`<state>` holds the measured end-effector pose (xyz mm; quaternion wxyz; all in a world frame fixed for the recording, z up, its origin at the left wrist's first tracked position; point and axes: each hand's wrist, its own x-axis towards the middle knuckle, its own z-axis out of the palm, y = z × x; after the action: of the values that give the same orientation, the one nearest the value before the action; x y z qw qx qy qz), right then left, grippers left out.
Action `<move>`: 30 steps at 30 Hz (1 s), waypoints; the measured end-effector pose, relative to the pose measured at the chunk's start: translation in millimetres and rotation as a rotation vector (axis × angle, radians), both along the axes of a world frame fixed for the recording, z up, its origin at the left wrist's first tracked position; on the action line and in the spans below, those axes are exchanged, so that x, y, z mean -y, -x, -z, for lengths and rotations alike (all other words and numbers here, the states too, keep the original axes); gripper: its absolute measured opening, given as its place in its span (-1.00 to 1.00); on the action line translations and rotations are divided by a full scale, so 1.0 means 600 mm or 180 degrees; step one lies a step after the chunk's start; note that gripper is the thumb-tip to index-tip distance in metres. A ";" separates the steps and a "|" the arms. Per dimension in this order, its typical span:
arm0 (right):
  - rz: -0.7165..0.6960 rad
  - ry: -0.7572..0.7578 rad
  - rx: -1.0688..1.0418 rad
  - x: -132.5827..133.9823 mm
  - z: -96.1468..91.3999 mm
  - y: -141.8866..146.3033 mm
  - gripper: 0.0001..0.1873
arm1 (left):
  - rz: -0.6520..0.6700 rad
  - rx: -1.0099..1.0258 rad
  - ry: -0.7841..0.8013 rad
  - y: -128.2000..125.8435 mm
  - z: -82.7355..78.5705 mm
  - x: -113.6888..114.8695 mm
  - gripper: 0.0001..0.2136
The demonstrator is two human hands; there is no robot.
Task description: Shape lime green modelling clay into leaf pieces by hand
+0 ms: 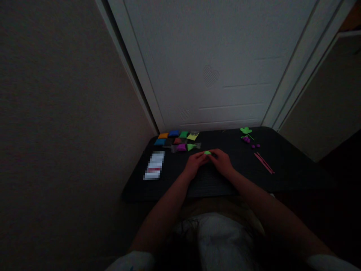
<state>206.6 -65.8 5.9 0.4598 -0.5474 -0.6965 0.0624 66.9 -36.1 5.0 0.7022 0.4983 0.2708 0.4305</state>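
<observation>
A small lump of bright green modelling clay [208,153] is held between my fingers, over the middle of the dark table [225,186]. My left hand [194,164] grips it from the left, fingers closed around its side. From the right, the thumb and fingers of my right hand [221,161] press on the same lump. Both hands meet at their fingertips, and part of the clay is hidden by them. Just beyond my left hand lies an opened packet of green clay [191,146], beside a purple packet [182,147].
More coloured clay packets [174,133] lie in rows at the back left. A blurred white card or phone [154,165] is at the left. At the right are a green clover-like clay shape [246,130], purple clay pieces [246,139] and pink sticks [264,163]. A white door [225,56] stands behind.
</observation>
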 end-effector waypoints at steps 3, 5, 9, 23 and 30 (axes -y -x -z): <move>0.0067 0.0140 -0.0135 -0.001 0.000 -0.001 -0.80 | 0.0017 -0.0236 -0.0239 -0.001 0.005 -0.001 -0.65; 0.0002 0.0255 -0.0183 -0.002 0.000 -0.002 -0.79 | -0.0069 -0.0375 -0.0363 -0.002 0.008 -0.003 -0.65; -0.0296 0.0396 -0.0307 -0.005 0.001 -0.003 -0.73 | -0.0349 -0.0515 -0.0549 -0.003 0.012 -0.010 -0.68; -0.0340 0.0238 -0.0339 0.003 0.001 0.007 -0.75 | -0.1167 -0.1633 -0.1505 0.003 -0.003 0.006 -0.74; -0.0216 0.0254 -0.0177 -0.002 -0.007 0.020 -0.76 | -0.1421 -0.1599 -0.1332 0.001 0.000 -0.001 -0.78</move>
<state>194.9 -64.4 10.2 0.4544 -0.5394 -0.6985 0.1208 66.4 -35.4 4.8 0.3865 0.6493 0.4422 0.4831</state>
